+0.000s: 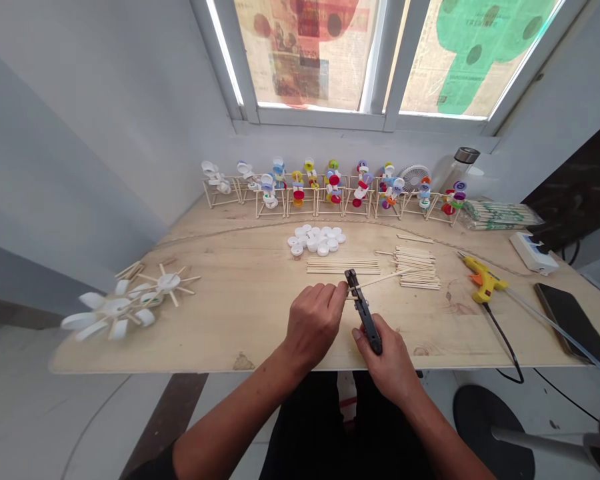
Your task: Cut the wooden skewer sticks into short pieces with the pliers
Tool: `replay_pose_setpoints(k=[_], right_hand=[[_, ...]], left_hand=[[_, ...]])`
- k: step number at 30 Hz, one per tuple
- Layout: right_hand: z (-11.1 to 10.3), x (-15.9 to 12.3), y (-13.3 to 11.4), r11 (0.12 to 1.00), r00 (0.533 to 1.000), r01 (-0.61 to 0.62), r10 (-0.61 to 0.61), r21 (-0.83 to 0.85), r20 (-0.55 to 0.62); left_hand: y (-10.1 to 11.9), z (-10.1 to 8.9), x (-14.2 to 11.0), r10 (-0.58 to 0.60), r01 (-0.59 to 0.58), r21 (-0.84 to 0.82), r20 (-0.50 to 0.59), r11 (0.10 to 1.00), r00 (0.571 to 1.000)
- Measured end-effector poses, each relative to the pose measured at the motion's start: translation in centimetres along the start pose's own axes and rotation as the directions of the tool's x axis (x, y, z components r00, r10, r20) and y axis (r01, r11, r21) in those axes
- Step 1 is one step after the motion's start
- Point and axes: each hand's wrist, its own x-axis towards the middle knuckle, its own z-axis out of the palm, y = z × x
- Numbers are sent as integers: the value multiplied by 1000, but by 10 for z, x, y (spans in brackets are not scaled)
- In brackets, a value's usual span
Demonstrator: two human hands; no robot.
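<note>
My left hand [316, 321] is closed on a thin wooden stick [387, 277], which slants up to the right from the fingers. In my right hand [391, 363] is a dark cutting tool [364, 312], like pliers or cutters, its jaws across the stick close to my left fingertips. Beyond the hands lies a row of long sticks [330, 266]. To its right is a pile of shorter sticks [419, 267], partly behind the held stick's far end. White bottle caps [317, 240] sit in a cluster behind the row.
Stick frames with coloured caps [297, 190] line the back under the window. White wheel-like pieces [113, 310] lie at the left. On the right are a yellow glue gun [485, 280], a phone [575, 320], a power strip [533, 252] and bagged sticks [500, 215].
</note>
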Motion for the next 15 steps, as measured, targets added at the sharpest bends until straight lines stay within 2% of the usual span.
replay_pose_setpoints(k=[15], right_hand=[[2,3,-1,999,999,-29,29,13,28]], left_hand=[[-2,5,3,5,-4,32,-37,999,999]])
